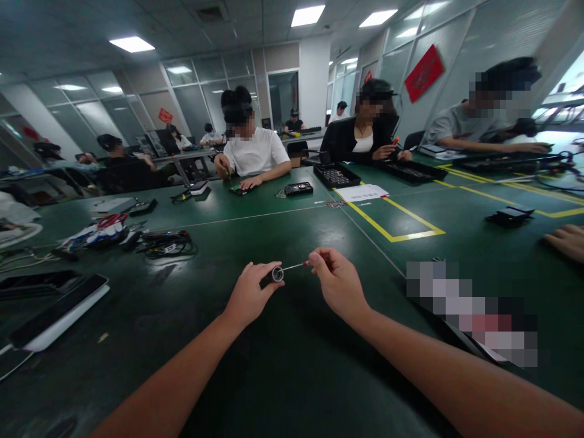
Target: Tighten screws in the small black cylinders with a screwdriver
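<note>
My left hand [252,291] grips a small dark cylinder [277,274] between thumb and fingers. Its round open end, with a pale ring inside, faces me and to the right. My right hand [336,278] pinches the reddish handle of a thin screwdriver [294,266]. The metal shaft points left, and its tip is at the rim of the cylinder; whether it reaches inside I cannot make out. Both hands are over the dark green table [292,365].
Bundled black cables [168,244] and a red-and-blue cable pile [107,231] lie left, beyond a black-and-white device [59,310]. A blurred-out flat object [474,316] lies right. Co-workers sit opposite, near black trays [336,175]. Another person's hand [566,240] rests at the right edge.
</note>
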`<state>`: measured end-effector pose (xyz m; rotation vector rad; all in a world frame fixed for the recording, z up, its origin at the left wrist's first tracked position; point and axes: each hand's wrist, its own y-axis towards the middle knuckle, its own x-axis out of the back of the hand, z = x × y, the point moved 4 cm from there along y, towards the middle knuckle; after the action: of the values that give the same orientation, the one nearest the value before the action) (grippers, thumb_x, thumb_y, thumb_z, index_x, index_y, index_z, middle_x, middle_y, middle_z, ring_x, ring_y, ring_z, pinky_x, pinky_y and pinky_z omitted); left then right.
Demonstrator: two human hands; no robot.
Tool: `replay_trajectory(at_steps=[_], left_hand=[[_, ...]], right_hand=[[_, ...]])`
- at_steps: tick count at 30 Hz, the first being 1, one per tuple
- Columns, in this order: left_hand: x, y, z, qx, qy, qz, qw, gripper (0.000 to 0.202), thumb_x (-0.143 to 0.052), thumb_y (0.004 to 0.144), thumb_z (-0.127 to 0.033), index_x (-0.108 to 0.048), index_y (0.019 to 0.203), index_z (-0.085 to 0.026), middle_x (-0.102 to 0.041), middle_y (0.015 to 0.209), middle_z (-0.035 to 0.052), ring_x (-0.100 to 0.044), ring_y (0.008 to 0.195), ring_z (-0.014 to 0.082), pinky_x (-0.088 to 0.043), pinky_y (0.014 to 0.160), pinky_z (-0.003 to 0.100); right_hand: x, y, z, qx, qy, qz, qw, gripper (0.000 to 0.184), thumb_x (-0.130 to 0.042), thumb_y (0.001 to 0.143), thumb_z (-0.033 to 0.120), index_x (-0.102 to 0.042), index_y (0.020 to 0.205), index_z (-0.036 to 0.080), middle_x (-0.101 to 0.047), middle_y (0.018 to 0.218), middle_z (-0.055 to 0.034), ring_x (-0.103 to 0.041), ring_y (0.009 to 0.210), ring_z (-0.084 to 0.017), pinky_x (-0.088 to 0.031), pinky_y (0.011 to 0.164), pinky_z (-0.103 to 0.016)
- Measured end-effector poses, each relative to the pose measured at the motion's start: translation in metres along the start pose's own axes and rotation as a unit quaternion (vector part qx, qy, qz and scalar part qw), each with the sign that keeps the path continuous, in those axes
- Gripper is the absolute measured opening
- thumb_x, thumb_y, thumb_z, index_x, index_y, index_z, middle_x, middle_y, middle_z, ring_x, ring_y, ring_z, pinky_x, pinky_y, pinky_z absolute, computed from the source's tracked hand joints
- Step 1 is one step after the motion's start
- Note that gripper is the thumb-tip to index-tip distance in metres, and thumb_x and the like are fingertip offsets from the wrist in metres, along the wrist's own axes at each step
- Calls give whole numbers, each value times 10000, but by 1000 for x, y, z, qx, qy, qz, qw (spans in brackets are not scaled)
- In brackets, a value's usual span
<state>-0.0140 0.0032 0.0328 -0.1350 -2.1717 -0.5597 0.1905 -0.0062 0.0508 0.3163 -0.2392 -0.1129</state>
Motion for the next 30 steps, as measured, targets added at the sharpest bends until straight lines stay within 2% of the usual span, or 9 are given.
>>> replay_trajectory(at_steps=[10,15,19,24,30], left_hand=[[2,-2,-2,27,-28,-5,999,371,-694,890,-310,-650,1258,-282,-708,1168,39,-644,1054,251,-367,1117,540],[2,-2,-1,27,-33,-7,999,358,-691,889,-314,-658,1244,-277,-711,1152,44,-646,1050,259,-421,1068,518],[1,-2,0,28,-36,-12,999,357,-683,891,-326,-663,1244,-275,-712,1133,54,-652,1034,261,-462,1024,491],[1,-1,-1,25,-17,-5,1000,359,-692,887,-315,-655,1242,-284,-708,1169,40,-643,1081,256,-351,1132,554],[-2,-2,-1,6,2,19,1000,361,-684,897,-319,-634,1253,-293,-695,1216,23,-615,1162,240,-207,1191,603]], right_hand=[[1,2,-2,4,-13,0,1000,281,-528,963,464,-643,912,213,-708,825,-34,-628,731,-194,-448,654,-311],[0,-2,2,29,-34,21,999,263,-512,974,441,-637,900,222,-655,751,-9,-565,636,-172,-400,587,-295],[0,-4,5,31,-48,9,998,255,-511,974,434,-641,906,225,-633,729,-2,-537,607,-167,-379,567,-289],[0,-3,4,30,-51,15,998,269,-510,978,445,-642,899,225,-641,733,-2,-544,615,-162,-382,575,-285],[2,-4,4,56,-59,18,997,410,-432,1000,529,-665,841,231,-604,654,8,-557,584,-160,-381,563,-284]])
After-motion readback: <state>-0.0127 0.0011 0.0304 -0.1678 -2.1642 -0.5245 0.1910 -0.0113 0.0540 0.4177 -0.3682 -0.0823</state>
